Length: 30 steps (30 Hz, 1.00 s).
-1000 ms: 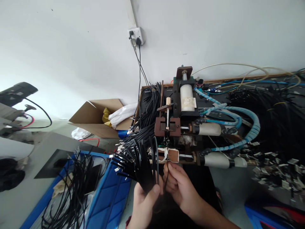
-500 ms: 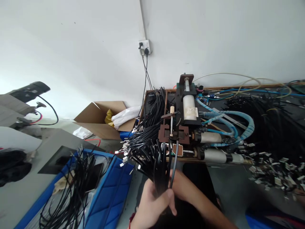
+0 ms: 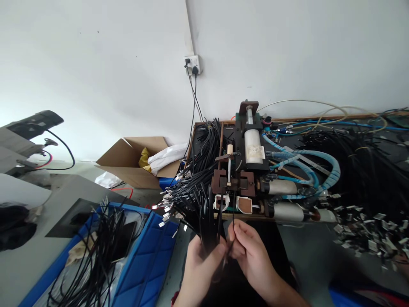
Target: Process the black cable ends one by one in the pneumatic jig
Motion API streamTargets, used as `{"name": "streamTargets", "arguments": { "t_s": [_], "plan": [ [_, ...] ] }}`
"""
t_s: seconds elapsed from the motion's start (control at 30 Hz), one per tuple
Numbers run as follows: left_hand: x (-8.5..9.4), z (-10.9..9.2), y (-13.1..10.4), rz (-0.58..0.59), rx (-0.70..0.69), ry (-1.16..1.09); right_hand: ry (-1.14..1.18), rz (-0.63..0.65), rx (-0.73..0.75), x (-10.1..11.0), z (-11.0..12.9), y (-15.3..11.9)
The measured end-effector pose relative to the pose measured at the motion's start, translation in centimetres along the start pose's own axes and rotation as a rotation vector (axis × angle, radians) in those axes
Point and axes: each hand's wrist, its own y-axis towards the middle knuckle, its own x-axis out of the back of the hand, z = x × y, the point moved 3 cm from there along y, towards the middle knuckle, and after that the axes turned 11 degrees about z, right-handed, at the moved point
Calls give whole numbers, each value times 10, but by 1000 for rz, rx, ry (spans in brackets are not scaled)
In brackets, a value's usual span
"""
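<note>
My left hand [image 3: 203, 264] is closed round a bundle of black cables [image 3: 204, 213] in front of the bench. Beside it, my right hand [image 3: 247, 247] pinches a single black cable [image 3: 233, 213] between thumb and fingers. That cable runs upward to the brown metal clamp block [image 3: 234, 182] of a pneumatic fixture. Below the block sit two pads with white edging, the right one a brown pad [image 3: 244, 205]. More cables with silvery end terminals [image 3: 166, 209] fan out left of my left hand. The lower ends of the held cables are blurred.
A blue bin [image 3: 143, 256] with loose black cables stands at lower left, near an open cardboard box [image 3: 128, 166]. Metal air cylinders [image 3: 283, 186] and blue hoses [image 3: 332, 164] extend right of the clamp. A large pile of terminated cables [image 3: 373, 230] lies at far right.
My right hand has come out from behind the left hand to the right and now pinches one cable. My left hand keeps the bundle, a little lower and to the left.
</note>
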Motion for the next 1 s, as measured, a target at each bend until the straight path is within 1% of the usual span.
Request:
{"name": "streamTargets", "arguments": {
  "t_s": [0.1, 0.2, 0.3, 0.4, 0.47, 0.63, 0.73, 0.9, 1.0],
  "plan": [
    [6, 0, 2, -32, -45, -9, 146, -13, -86, 6, -8, 4],
    [7, 2, 4, -5, -58, -36, 205, -12, -113, 7, -10, 5],
    [5, 3, 6, 27, -46, -73, 230, -8, -79, 8, -11, 3],
    [4, 5, 7, 23, -23, -95, 243, -8, -29, 11, -12, 1],
    [4, 5, 8, 22, -1, -94, 251, -6, -21, 13, -14, 1],
    [2, 5, 11, 24, 25, -91, 312, -29, -91, 17, -15, 5],
    [2, 5, 12, 19, 23, -97, 339, -9, -151, 16, -13, 9],
    [3, 8, 11, -3, 21, -112, 345, -15, -171, 19, -12, 11],
    [4, 11, 11, 16, -9, -133, 343, -19, -178, 20, -13, 12]
  ]
}}
